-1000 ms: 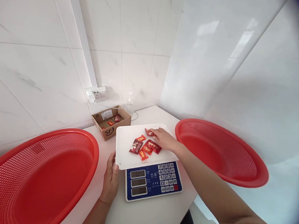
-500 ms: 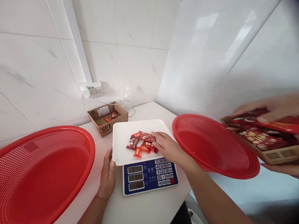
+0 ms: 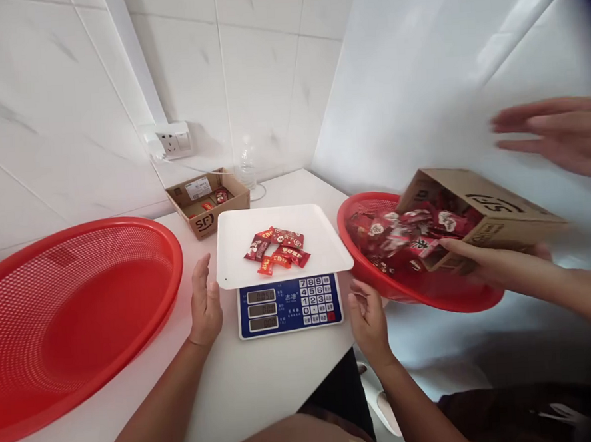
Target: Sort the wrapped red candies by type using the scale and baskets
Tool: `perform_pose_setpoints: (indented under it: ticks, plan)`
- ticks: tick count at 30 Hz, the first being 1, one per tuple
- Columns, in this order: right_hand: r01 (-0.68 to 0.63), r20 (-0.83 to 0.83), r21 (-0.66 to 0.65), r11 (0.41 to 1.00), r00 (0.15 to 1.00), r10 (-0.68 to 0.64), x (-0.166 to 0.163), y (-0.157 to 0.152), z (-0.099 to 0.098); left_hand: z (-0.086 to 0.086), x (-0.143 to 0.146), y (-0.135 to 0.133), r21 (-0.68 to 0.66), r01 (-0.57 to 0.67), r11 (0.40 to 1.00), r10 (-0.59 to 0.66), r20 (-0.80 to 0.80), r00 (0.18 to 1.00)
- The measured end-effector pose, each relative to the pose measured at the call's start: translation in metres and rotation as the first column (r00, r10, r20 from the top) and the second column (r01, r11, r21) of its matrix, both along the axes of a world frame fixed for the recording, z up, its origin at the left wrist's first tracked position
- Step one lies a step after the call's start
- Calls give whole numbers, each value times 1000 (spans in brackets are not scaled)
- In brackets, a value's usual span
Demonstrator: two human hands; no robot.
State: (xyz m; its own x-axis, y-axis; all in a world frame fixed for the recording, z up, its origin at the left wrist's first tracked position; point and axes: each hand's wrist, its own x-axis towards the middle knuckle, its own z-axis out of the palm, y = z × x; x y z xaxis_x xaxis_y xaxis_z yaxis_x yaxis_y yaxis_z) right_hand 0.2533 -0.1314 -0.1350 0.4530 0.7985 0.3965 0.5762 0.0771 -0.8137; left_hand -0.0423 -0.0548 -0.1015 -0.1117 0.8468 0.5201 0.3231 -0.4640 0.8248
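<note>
My left hand [image 3: 205, 308] is upright just left of the white tray [image 3: 322, 246], fingers stretched, holding nothing. At the tray's front right corner is my right hand [image 3: 370, 320], its fingers loosely curled and apart with nothing in them. Several small red candy packets [image 3: 280, 248] lie in a loose cluster on the tray. Under it is a blue digital scale [image 3: 290, 304] with lit number displays and a keypad. To the right, another person's hand [image 3: 470, 253] supports a tipped cardboard box [image 3: 494, 202], and red packets [image 3: 401, 231] slide from it, blurred, into a red basket [image 3: 460, 297].
A second red basket [image 3: 105, 306] stands on the left of the white table [image 3: 236, 391]. At the back are a small cardboard box [image 3: 199, 207] with a few packets, a clear bottle [image 3: 246, 162] and a wall socket [image 3: 173, 142]. The person's other hand [image 3: 555, 132] hovers upper right.
My right hand has left the packets and drawn back to the tray's right corner. My left hand has come off the tray edge. The other person has tipped the box, spilling packets into the right basket.
</note>
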Motion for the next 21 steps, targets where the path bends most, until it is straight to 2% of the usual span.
perform_pose_setpoints:
  ticks: [4, 9, 12, 15, 18, 21]
  plan:
    - [-83, -181, -114, 990, 982, 61, 4, 8, -14, 18, 5, -5, 36, -27, 999, 29, -55, 998]
    - [-151, -216, -114, 982, 969, 124, 0, 17, -14, 52, 10, -2, -60, -60, 996, 42, -264, 964]
    - [-178, -237, -124, 976, 961, 146, -1, 15, -13, 72, 15, 7, -120, -31, 992, -19, -397, 918]
    - [-187, -239, -127, 974, 959, 153, -1, 12, -13, 84, 23, 18, -196, 16, 980, -110, -481, 870]
    - [-198, -241, -137, 971, 957, 161, 0, 10, -11, 89, 36, 30, -271, 58, 961, -208, -568, 796]
    - [-202, -234, -139, 970, 958, 166, 0, 9, -9, 90, 48, 40, -305, 71, 950, -269, -676, 686]
